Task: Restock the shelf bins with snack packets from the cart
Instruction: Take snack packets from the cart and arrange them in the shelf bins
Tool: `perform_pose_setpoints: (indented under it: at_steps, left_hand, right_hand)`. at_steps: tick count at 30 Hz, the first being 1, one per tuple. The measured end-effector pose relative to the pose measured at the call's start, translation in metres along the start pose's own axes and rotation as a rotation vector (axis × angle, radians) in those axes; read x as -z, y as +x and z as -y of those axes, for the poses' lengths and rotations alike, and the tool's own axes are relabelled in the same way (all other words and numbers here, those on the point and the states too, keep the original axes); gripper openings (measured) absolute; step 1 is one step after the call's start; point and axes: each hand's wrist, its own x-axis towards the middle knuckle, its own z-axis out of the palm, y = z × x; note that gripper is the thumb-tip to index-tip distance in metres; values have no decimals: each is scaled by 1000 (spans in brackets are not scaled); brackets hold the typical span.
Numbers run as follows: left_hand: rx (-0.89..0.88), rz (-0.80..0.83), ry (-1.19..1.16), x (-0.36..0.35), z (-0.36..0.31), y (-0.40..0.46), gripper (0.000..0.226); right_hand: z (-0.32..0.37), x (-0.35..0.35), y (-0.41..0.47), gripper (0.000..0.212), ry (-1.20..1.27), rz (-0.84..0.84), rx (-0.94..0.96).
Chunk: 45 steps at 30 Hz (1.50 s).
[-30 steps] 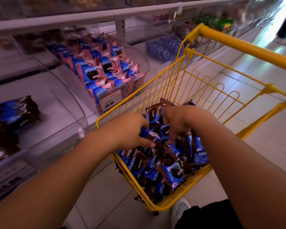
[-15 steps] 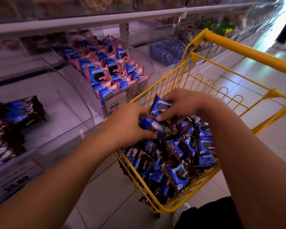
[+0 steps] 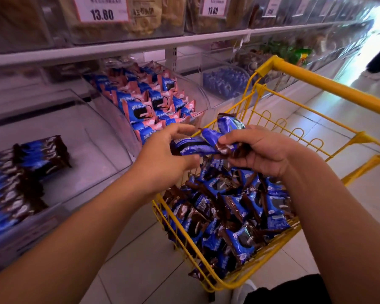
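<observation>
Both hands had lifted clear of the yellow wire cart (image 3: 272, 268). The left hand (image 3: 162, 159) and right hand (image 3: 257, 154) each clamped blue-and-brown snack packets (image 3: 195, 147). Squaring them first would help them stack neatly in the clear plastic shelf bin (image 3: 92, 150).

**Gloss, wire and clear plastic**

You have glossy blue-and-brown foil snack packets (image 3: 198, 145) in your fingers, their film crinkled and catching the light. The yellow wire cart (image 3: 279, 126) under you is painted metal rod, smooth with a soft sheen, and its thick yellow handle bar (image 3: 329, 88) looks the same. The clear curved plastic shelf bin (image 3: 92, 137) beside you is smooth, transparent and reflective. The blue-and-pink packets (image 3: 145, 106) in the next bin shine likewise. The white price card (image 3: 102, 8) looks like matt paper. The pale floor tiles (image 3: 140, 260) look smooth and slightly glossy.
</observation>
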Motion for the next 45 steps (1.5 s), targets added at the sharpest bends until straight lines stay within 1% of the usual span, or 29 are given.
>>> perform_pose_setpoints:
  at_steps: [2, 3, 4, 5, 6, 8, 11, 13, 15, 17, 18, 19, 23, 25, 27, 28, 29, 30, 31, 32, 34, 36, 38, 40, 42, 43, 45]
  left_hand:
    - [197, -30, -316, 5, -6, -2, 24]
    - [295, -29, -456, 7, -8, -3, 15]
    - [368, -6, -556, 9, -8, -3, 19]
    - [420, 25, -626, 12, -8, -4, 27]
    - [446, 60, -675, 14, -6, -4, 33]
    - [478, 100, -713, 17, -5, -8, 36]
    - [435, 96, -630, 20, -2, -11, 38]
    - [384, 97, -582, 24, 1, -10, 39]
    - [333, 146, -551, 28, 3, -10, 36]
    - [299, 175, -584, 30, 4, -10, 27]
    - [290, 182, -629, 31, 5, -11, 26]
    - [286, 189, -668, 31, 4, -11, 30]
    - [244, 189, -719, 30, 1, -14, 50]
    - [183, 147, -646, 30, 0, -14, 52]
    - [117, 128, -565, 31, 0, -15, 55]
    - [81, 126, -509, 32, 0, -15, 57]
    - [36, 104, -410, 34, 0, -16, 59]
    - [-16, 68, -297, 35, 1, -17, 60]
    - [-49, 27, -214, 36, 1, -18, 59]
    - [-53, 1, -191, 36, 2, -17, 58]
    - [9, -7, -283, 33, 2, -18, 51]
    - [85, 34, -424, 30, 1, -18, 40]
    - [123, 84, -533, 27, -1, -16, 31]
    - [147, 95, -647, 24, -2, -14, 27]
    - [163, 106, -705, 23, -1, -13, 25]
    - [169, 138, -709, 22, -2, -14, 26]
    - [145, 186, -656, 21, -2, -16, 44]
  right_hand:
    - [3, 1, -1, 31, 180, 6, 0]
    - [5, 0, -3, 33, 287, 32, -8]
    - [7, -2, -5, 33, 377, 61, -18]
    - [9, -5, -6, 34, 436, 85, -25]
    - [10, -8, -7, 37, 463, 108, -32]
    - [11, -16, -8, 39, 465, 155, -41]
    - [11, -29, -9, 39, 440, 158, -56]
    - [9, -36, -8, 39, 424, 97, -32]
    - [9, -40, -6, 34, 428, 23, 38]
    - [9, -42, -2, 23, 399, -18, 112]
    - [8, -43, -2, 18, 356, -21, 149]
    - [8, -44, -2, 19, 304, -7, 188]
    - [5, -45, -5, 50, 124, 147, 282]
    - [4, -44, -7, 57, 110, 222, 282]
    - [5, -44, -6, 57, 169, 209, 275]
    - [6, -43, -5, 54, 249, 175, 257]
    - [7, -43, -5, 46, 346, 136, 226]
    - [10, -42, -5, 33, 433, 94, 196]
    - [11, -42, -5, 23, 486, 46, 169]
    - [12, -41, -5, 19, 491, 1, 143]
    - [11, -41, -5, 21, 405, -40, 94]
    - [9, -45, -4, 31, 277, -34, 79]
    - [9, -50, -4, 37, 172, -59, 88]
    - [10, -53, -4, 39, 131, -73, 99]
    - [10, -53, -5, 42, 51, -71, 130]
    - [9, -54, -6, 42, -15, -81, 158]
    - [7, -58, -6, 38, -75, -118, 219]
